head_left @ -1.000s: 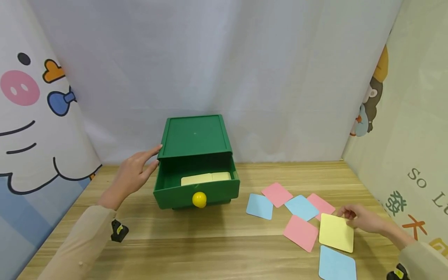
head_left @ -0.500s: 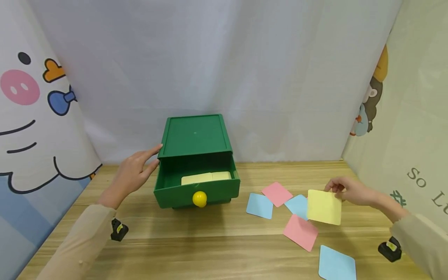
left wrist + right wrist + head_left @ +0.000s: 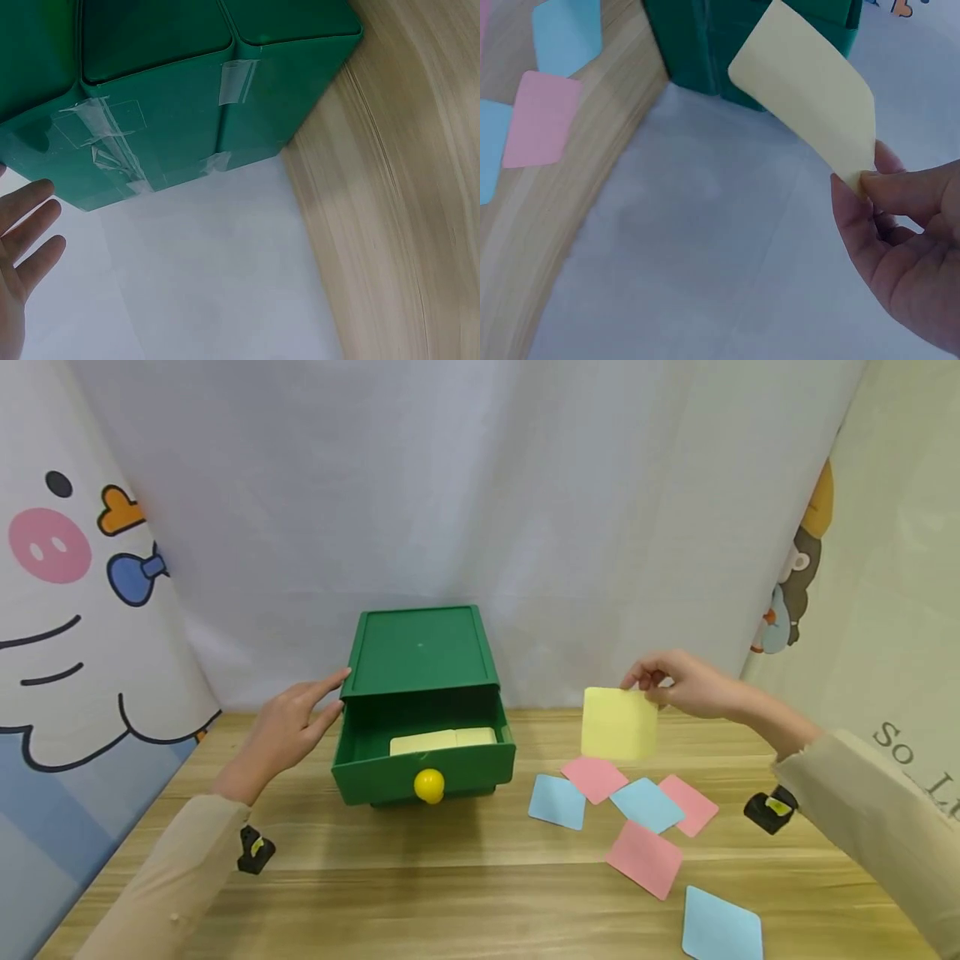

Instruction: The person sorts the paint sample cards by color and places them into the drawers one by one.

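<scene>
Between thumb and fingers, my right hand (image 3: 690,683) pinches a square yellow card (image 3: 618,727) by a corner, raised above the table. The right wrist view shows the same card (image 3: 810,90) tilted toward the green cabinet. That green drawer cabinet (image 3: 420,647) has its top drawer (image 3: 465,768) pulled out, with a yellow ball knob (image 3: 429,786) on the front. Pale yellow cards (image 3: 442,741) lie inside the drawer. My left hand (image 3: 281,731) has its fingers extended, fingertips at the cabinet's upper left side; in the left wrist view, the fingers (image 3: 37,225) look spread beside it.
Pink cards (image 3: 645,858) and blue cards (image 3: 557,802) lie scattered on the wooden table (image 3: 450,902) right of the cabinet, one blue card (image 3: 722,925) nearer the front. Behind hangs a white curtain (image 3: 600,527). Clear tape (image 3: 238,81) joins the cabinet's stacked units.
My right hand has lifted the yellow card off the table and carried it up and left, uncovering a pink and a blue card. My left hand has stayed at the cabinet.
</scene>
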